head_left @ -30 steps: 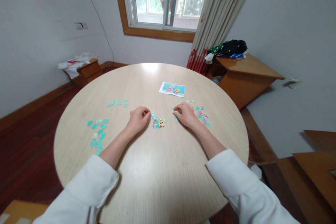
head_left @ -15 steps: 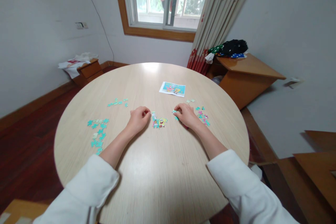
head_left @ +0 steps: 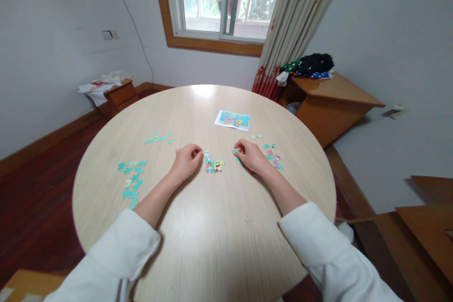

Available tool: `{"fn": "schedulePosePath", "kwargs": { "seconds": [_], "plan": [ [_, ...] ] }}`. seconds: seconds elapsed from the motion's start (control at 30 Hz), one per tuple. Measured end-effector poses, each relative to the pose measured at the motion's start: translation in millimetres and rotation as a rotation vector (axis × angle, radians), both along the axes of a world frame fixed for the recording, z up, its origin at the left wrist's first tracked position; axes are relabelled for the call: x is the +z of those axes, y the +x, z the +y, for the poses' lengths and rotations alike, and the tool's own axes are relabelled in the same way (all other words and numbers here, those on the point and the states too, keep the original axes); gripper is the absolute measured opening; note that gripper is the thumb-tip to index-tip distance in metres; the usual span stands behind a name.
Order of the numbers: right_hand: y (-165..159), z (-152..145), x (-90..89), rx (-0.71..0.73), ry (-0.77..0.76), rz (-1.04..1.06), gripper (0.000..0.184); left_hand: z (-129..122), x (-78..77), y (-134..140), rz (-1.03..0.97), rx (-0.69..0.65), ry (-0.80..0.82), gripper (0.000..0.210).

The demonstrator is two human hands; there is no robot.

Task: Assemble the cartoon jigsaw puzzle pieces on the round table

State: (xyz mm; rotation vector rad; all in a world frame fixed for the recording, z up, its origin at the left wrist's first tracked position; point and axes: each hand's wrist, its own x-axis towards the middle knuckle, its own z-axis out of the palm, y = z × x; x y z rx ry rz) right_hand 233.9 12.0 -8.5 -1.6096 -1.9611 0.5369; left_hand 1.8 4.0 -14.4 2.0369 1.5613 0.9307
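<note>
Joined jigsaw puzzle pieces (head_left: 214, 166) with a yellow cartoon character lie on the table between my hands. My left hand (head_left: 189, 157) rests just left of them, its fingers curled and thumb and forefinger pinched near their upper left edge. Whether anything is in that pinch is hidden. To the right, my right hand (head_left: 250, 153) has thumb and forefinger closed on a small teal puzzle piece (head_left: 235, 151). More teal shows under its fingers. Loose pink and teal pieces (head_left: 273, 155) lie just beyond the right wrist.
A printed reference picture (head_left: 232, 120) lies farther back on the round wooden table (head_left: 198, 245). Loose teal pieces (head_left: 131, 193) spread along the left side, with another group (head_left: 158, 138) behind them. Two pale pieces (head_left: 256, 136) sit behind my right hand.
The fingers of my right hand have shifted very slightly at the teal piece. My left hand and the joined pieces stay where they were.
</note>
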Motion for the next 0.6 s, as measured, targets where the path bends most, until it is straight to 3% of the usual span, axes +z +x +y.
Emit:
{"fn": "schedulePosePath", "kwargs": {
  "seconds": [0.3,0.6],
  "plan": [
    [-1.1,-1.9,0.6,0.014,0.019,0.025,0.012,0.3,-0.9,0.0,-0.012,-0.012,-0.005,0.016],
    [-4.8,-3.3,2.0,-0.028,0.187,0.161,0.013,1.2,-1.6,0.4,-0.029,-0.003,0.018,0.015]
  ]
}}
